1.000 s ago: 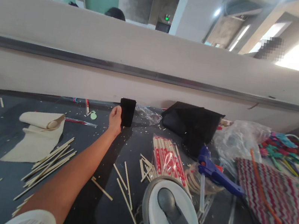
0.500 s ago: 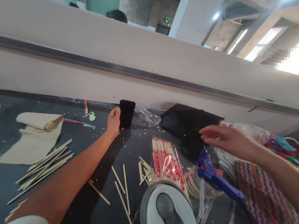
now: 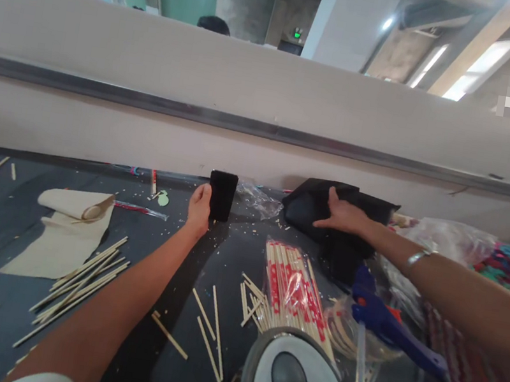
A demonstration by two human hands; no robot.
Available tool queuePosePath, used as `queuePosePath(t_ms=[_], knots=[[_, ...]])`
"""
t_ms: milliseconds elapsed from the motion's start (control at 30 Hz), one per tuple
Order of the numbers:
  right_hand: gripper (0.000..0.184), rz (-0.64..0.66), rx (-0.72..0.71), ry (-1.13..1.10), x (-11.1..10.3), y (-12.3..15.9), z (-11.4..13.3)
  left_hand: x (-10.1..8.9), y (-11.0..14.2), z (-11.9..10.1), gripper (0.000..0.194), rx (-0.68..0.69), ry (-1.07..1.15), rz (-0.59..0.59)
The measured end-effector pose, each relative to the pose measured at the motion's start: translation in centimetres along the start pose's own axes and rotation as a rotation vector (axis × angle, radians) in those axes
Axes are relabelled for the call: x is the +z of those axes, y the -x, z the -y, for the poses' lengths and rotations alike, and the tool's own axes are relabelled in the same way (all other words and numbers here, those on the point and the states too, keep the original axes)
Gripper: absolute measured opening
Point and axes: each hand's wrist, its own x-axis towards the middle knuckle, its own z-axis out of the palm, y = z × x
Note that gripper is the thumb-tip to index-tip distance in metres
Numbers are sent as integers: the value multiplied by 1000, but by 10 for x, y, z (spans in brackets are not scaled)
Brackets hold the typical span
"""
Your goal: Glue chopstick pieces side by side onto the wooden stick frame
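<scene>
Slab, flat black phone-ish rectangle (image 3: 222,197) | upright in front of long off-white partition (image 3: 99,134), left hand (image 3: 199,209) has fingers clasping its edge, probably so it won't tip | right hand (image 3: 344,217) fingers spread loose over folded black sheet (image 3: 301,206), can't tell if touching tbh

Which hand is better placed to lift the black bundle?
Probably the right hand: it is open at the black bundle, while the left hand holds the flat black rectangle.
</scene>
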Motion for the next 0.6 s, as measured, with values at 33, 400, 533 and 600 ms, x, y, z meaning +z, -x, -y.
queuePosePath(t_ms=[33, 400, 533, 600], knots=[[108, 16, 0, -6, 6, -3, 7, 0, 0, 0, 39, -1, 1, 2], [59, 68, 40, -18, 15, -19, 45, 1, 5, -6, 38, 2, 1, 1], [38, 56, 39, -50, 10, -18, 60, 1, 5, -8, 37, -1, 4, -2], [35, 58, 8, -84, 6, -19, 72, 1, 5, -8, 37, -2, 6, -1]])
